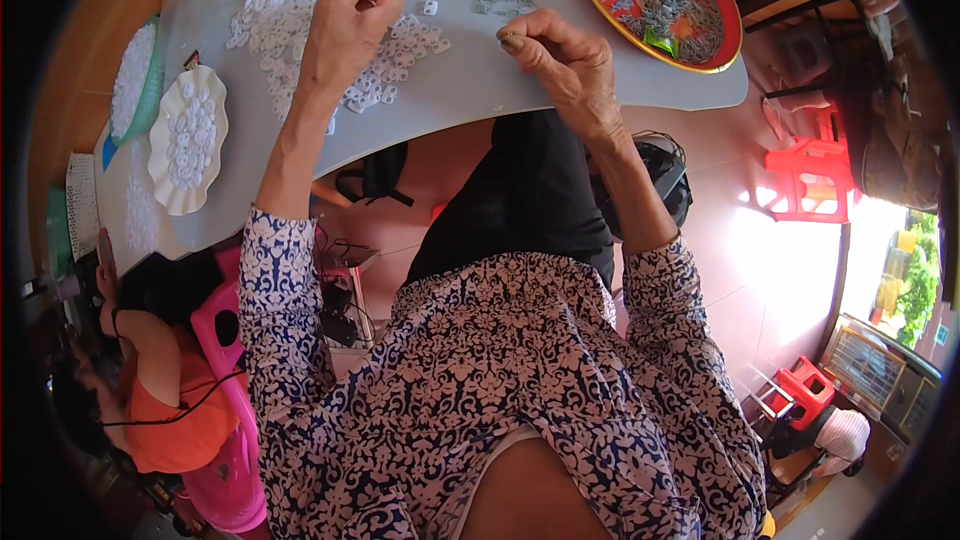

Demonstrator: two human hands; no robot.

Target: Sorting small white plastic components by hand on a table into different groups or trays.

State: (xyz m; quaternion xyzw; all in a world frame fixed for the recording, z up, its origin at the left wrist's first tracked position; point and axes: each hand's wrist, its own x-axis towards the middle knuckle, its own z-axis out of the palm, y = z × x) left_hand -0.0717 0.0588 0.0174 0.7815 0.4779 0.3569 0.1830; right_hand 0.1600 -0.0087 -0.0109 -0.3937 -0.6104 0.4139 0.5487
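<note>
My left hand (350, 28) is closed above a heap of small white plastic pieces (290, 0), fingertips pinched. A tiny white bit shows at those fingertips, too small to name. To its right, two single white pieces (430, 8) lie apart on the grey table (470, 70). Near the table's front edge my right hand (568, 70) is raised, thumb and forefinger pressed together. Whatever they pinch is too small to make out. Just beyond this hand lies a little cluster of thin metal pieces (508, 2). More such pieces fill a round red tray (738, 22) at the far right.
A scalloped white dish (162, 162) and a green basket (156, 60), both with white pieces, stand at the left. Beyond them a person in orange (185, 420) sits by a pink chair (222, 480). Red stools (805, 180) stand on the floor at right.
</note>
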